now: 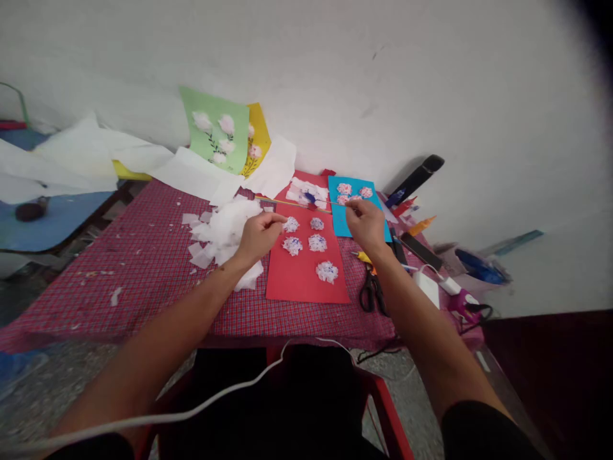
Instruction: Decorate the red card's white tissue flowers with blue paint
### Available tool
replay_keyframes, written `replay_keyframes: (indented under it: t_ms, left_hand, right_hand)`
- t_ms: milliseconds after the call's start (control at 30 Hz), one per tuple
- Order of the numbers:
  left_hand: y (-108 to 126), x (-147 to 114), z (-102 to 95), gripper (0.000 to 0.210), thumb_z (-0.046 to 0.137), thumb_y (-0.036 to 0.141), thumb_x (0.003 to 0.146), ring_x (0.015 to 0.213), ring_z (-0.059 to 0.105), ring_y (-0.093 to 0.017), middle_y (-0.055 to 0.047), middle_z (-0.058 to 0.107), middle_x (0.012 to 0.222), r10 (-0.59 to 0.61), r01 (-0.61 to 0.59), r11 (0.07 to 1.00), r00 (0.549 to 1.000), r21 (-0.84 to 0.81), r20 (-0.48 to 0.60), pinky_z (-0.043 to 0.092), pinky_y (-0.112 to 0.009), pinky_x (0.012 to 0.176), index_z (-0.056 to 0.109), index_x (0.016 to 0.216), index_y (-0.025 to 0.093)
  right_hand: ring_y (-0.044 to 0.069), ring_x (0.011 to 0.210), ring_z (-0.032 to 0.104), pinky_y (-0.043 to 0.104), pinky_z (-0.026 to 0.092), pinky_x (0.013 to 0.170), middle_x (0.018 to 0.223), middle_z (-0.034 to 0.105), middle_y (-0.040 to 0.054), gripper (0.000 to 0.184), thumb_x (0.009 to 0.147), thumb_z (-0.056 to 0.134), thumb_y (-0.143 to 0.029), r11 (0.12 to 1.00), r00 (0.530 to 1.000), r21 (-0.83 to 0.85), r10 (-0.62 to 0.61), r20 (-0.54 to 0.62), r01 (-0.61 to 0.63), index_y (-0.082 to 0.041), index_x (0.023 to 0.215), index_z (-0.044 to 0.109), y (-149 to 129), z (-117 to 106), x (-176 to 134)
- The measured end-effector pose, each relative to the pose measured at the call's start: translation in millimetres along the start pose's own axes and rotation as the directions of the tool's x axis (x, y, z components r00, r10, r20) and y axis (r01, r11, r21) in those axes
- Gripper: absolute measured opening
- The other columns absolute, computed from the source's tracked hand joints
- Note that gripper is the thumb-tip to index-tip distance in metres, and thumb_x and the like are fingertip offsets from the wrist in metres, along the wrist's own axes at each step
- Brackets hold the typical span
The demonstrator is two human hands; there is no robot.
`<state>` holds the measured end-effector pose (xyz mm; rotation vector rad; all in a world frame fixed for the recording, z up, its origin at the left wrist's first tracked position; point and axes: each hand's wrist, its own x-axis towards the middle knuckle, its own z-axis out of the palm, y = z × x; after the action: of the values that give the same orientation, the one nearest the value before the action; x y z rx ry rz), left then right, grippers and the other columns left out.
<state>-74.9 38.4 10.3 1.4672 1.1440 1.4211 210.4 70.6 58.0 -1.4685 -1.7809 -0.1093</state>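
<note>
My right hand pinches a thin pale stick. The stick's far end reaches a dark blue paint patch on a crumpled white paper. My left hand is closed, its fingertips at the edge of the upper-left paper flower; whatever they pinch is too small to make out. Several white paper flowers with blue specks, one of them a lower flower, lie on a red sheet. Left of it is a heap of white tissue pieces.
A blue card with pink-specked flowers lies behind my right hand. Scissors, a yellow-tipped glue gun and a white adapter lie to the right. A green card and a yellow card lean on the wall. A white cable crosses my lap.
</note>
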Motion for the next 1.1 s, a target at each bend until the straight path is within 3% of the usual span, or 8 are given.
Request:
replay_keyframes:
  t_ms: [133, 233, 367, 600, 833, 1100]
  left_hand:
    - [-0.4, 0.3, 1.3, 0.021, 0.061, 0.022, 0.078, 0.061, 0.057, -0.012, 0.0, 0.071, 0.073, -0.003, 0.003, 1.0, 1.0, -0.004, -0.003, 0.045, -0.027, 0.058, 0.079, 0.088, 0.02]
    - [0.4, -0.5, 2.2, 0.021, 0.061, 0.021, 0.078, 0.062, 0.057, -0.012, -0.001, 0.072, 0.074, 0.008, -0.008, 1.0, 1.0, 0.003, -0.001, 0.045, -0.027, 0.059, 0.079, 0.087, 0.02]
    - [2.5, -1.9, 2.1, 0.021, 0.06, 0.02, 0.078, 0.063, 0.059, -0.012, -0.001, 0.072, 0.074, -0.003, 0.003, 1.0, 1.0, 0.004, 0.014, 0.046, -0.028, 0.061, 0.079, 0.088, 0.02]
    - [4.5, -2.2, 1.5, 0.021, 0.06, 0.02, 0.078, 0.066, 0.061, -0.013, -0.002, 0.072, 0.077, -0.009, 0.009, 1.0, 1.0, 0.007, 0.016, 0.047, -0.028, 0.061, 0.078, 0.088, 0.019]
    - [5.5, -2.2, 1.4, 0.021, 0.06, 0.019, 0.078, 0.063, 0.059, -0.012, -0.001, 0.071, 0.075, -0.008, 0.008, 1.0, 1.0, -0.005, 0.013, 0.047, -0.028, 0.061, 0.078, 0.088, 0.02]
    - [4.5, -2.4, 1.7, 0.02, 0.061, 0.02, 0.078, 0.065, 0.061, -0.013, -0.002, 0.072, 0.076, -0.014, 0.014, 1.0, 1.0, -0.014, 0.018, 0.048, -0.028, 0.061, 0.078, 0.089, 0.02]
  right_hand:
    - [0.022, 0.075, 0.07, 0.036, 0.056, 0.074, 0.085, 0.077, 0.0038, 0.016, 0.088, 0.062, -0.023, 0.993, 0.997, 0.089, -0.072, 0.007, 0.071, -0.022, 0.089, 0.078, -14.7, -51.3, -44.0]
    - [0.019, 0.07, 0.068, 0.033, 0.053, 0.067, 0.081, 0.074, 0.0015, 0.013, 0.089, 0.063, -0.02, 0.986, 0.986, 0.108, -0.137, 0.096, 0.126, -0.024, 0.087, 0.075, -24.2, -86.3, -76.2]
    - [0.019, 0.073, 0.07, 0.033, 0.054, 0.066, 0.083, 0.075, 0.0027, 0.014, 0.089, 0.061, -0.015, 0.966, 0.943, 0.1, -0.256, 0.212, 0.24, -0.023, 0.089, 0.073, -34.1, -109.7, -102.4]
    - [0.022, 0.082, 0.074, 0.036, 0.059, 0.073, 0.09, 0.077, 0.0064, 0.017, 0.09, 0.059, -0.013, 0.948, 0.91, 0.038, -0.315, 0.27, 0.316, -0.023, 0.095, 0.072, -37.9, -103.1, -118.1]
    - [0.024, 0.085, 0.074, 0.039, 0.06, 0.076, 0.093, 0.077, 0.007, 0.018, 0.09, 0.059, -0.014, 0.953, 0.906, 0.041, -0.297, 0.301, 0.299, -0.023, 0.096, 0.073, -36.0, -96.9, -120.1]
    - [0.024, 0.086, 0.075, 0.037, 0.059, 0.075, 0.093, 0.078, 0.0077, 0.017, 0.092, 0.058, -0.014, 0.96, 0.931, 0.025, -0.277, 0.238, 0.279, -0.022, 0.095, 0.073, -35.1, -93.3, -114.0]
